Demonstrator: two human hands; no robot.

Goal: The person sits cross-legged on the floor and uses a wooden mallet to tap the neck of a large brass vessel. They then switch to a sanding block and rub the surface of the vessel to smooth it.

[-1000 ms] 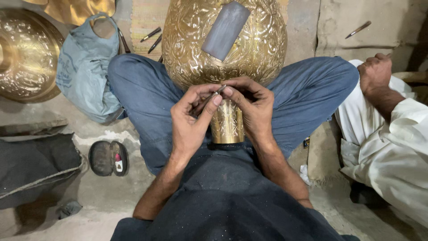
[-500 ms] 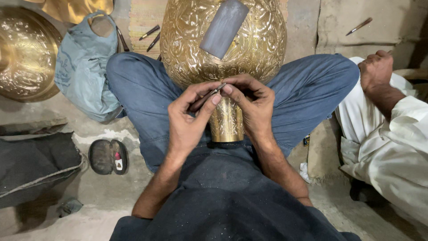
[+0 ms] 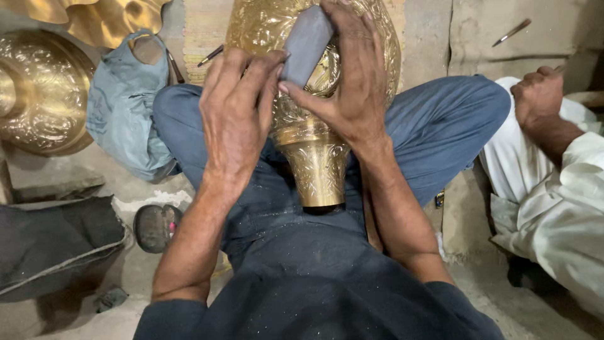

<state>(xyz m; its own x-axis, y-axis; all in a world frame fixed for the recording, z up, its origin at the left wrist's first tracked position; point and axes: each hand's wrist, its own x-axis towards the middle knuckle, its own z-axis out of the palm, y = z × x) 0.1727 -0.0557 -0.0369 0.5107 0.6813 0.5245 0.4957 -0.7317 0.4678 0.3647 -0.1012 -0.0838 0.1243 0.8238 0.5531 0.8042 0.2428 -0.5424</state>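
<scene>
We sit cross-legged with the engraved brass vase (image 3: 314, 151) lying across our lap, its neck pointing to six o'clock. Our right hand (image 3: 352, 82) closes on the grey block (image 3: 306, 41) resting on the vase's belly at twelve o'clock. Our left hand (image 3: 236, 107) lies curled against the vase, fingertips touching the block's lower end. A blue cloth bag (image 3: 126, 107) lies at ten o'clock, another person's hand (image 3: 538, 94) at two.

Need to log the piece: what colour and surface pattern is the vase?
Brass-gold vase, engraved all over with floral scrollwork; head view.
</scene>
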